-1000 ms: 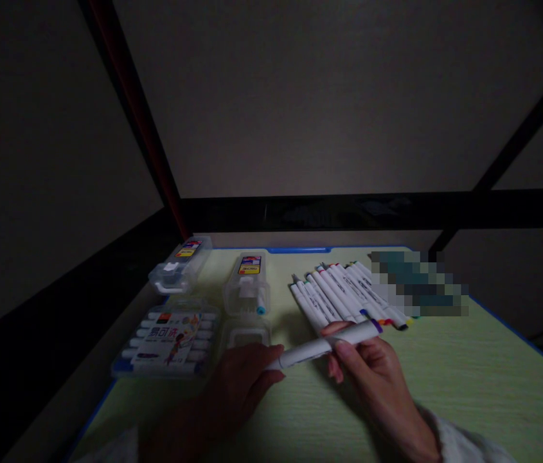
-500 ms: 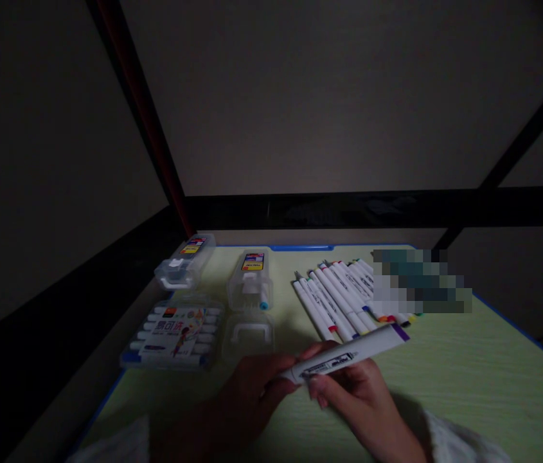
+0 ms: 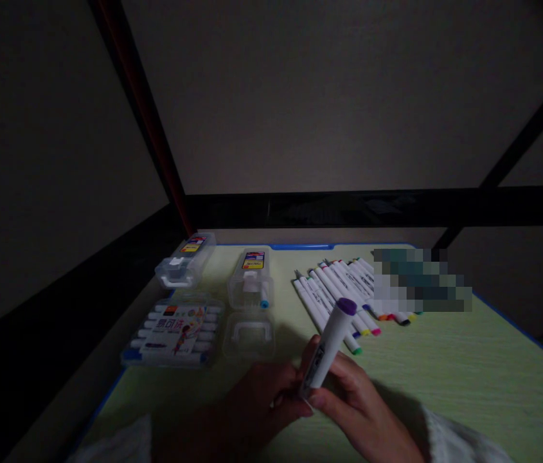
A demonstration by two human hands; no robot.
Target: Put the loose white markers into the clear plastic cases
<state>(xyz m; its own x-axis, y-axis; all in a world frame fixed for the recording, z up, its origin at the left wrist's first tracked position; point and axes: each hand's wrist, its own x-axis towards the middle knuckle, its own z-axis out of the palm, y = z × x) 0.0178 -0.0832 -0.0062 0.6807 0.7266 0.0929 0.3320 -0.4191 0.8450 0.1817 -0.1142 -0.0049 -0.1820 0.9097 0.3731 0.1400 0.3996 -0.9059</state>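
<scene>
My right hand (image 3: 358,405) grips a white marker (image 3: 329,344) with a purple end cap, held nearly upright and tilted away from me. My left hand (image 3: 256,399) meets the marker's lower end, fingers curled at it. Just beyond lies a row of white markers (image 3: 343,299) with coloured caps on the pale green table (image 3: 468,373).
A flat clear case of markers (image 3: 172,328) lies at the left. Behind it stand two clear plastic boxes (image 3: 185,260) (image 3: 250,280), and a clear lid (image 3: 249,334) lies in front of the middle box. A blurred patch covers something at the back right. The table's blue edge runs close on both sides.
The marker swung from lying crosswise between my hands to standing almost upright, purple cap up. Both hands stayed near the table's front middle.
</scene>
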